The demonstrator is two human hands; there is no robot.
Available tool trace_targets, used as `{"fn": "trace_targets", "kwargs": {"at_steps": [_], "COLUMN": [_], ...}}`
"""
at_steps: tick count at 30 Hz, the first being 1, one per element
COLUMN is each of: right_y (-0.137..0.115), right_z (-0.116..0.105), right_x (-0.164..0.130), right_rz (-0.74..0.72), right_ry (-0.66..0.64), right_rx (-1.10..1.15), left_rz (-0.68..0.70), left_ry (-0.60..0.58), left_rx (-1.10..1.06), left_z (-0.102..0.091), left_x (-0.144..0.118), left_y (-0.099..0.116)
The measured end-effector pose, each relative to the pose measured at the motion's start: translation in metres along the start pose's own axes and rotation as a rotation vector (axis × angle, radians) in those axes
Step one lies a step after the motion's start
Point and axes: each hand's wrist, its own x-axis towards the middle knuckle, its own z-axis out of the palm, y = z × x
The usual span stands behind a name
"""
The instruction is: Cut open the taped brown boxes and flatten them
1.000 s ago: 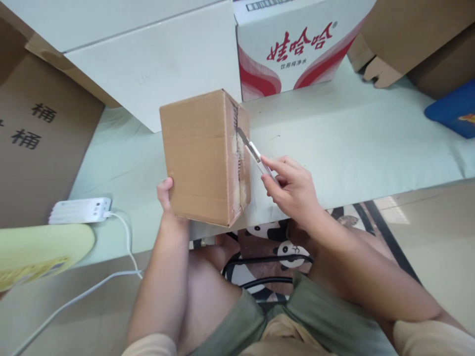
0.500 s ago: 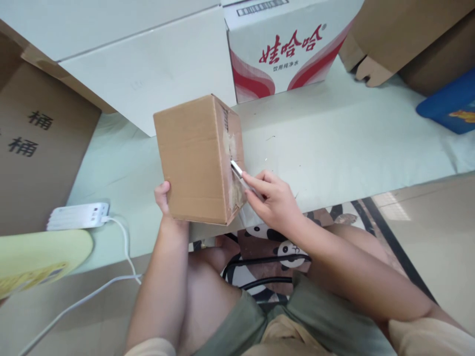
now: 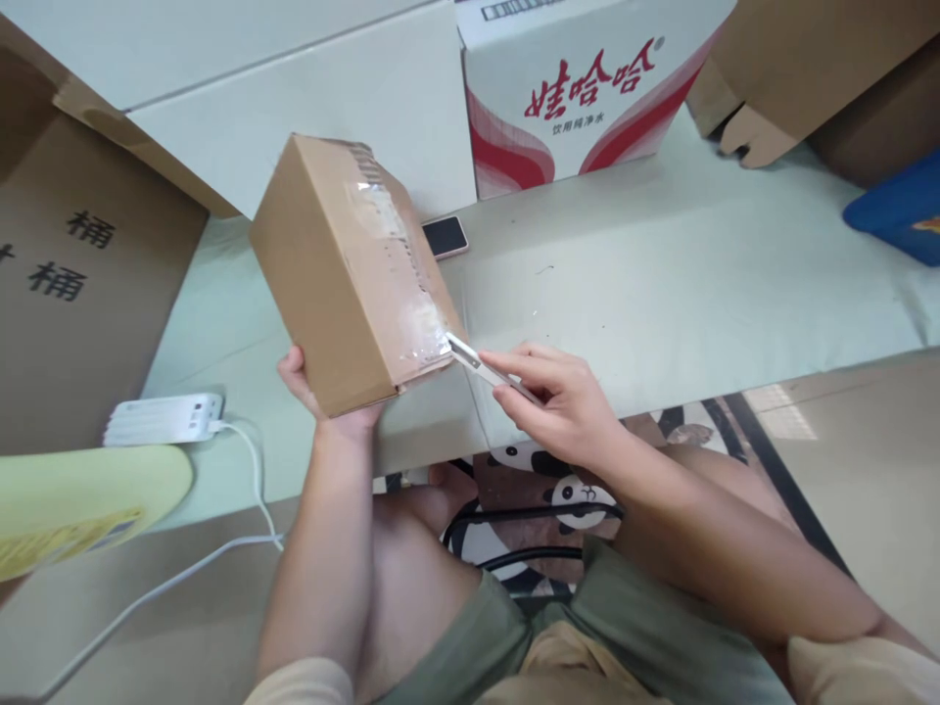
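A brown cardboard box (image 3: 315, 264) is held tilted above the table, its taped side turned up and to the right. My left hand (image 3: 323, 397) grips it from below, the thumb on the near left edge and the other fingers mostly hidden underneath. Between the thumb and fingers of my right hand (image 3: 554, 397) is a slim white utility knife (image 3: 489, 370). The knife's tip meets the lower right end of the clear tape (image 3: 411, 284), which looks torn and wrinkled along the seam.
Behind stand white cartons, one with red print (image 3: 587, 117). A phone (image 3: 446, 237) lies past the box. On the left are a white power bank (image 3: 165, 419) with a cable and a pale green object (image 3: 95, 499). A blue object (image 3: 900, 215) sits at right.
The box has tilted and swung left, so its taped side now faces up more. The knife's tip has gone from mid-seam to the near end. The phone has come into view.
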Motion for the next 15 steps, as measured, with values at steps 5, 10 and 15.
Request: {"fn": "trace_targets", "kwargs": {"at_steps": [5,10,15], "right_y": [-0.005,-0.001,0.043], "right_z": [-0.007,-0.027,-0.041], "right_x": [0.002,0.011,0.021], "right_rz": [0.054,0.193,0.349], "right_ry": [-0.163,-0.11,0.059], "right_rx": [0.024,-0.007,-0.355], "left_rz": [0.117,0.079,-0.086], "left_ry": [-0.022,0.035,0.093], "left_rx": [-0.033,-0.114,-0.087], "left_z": [0.004,-0.004,-0.013], "left_x": [0.002,0.008,0.009], "left_y": [0.001,0.003,0.002]}}
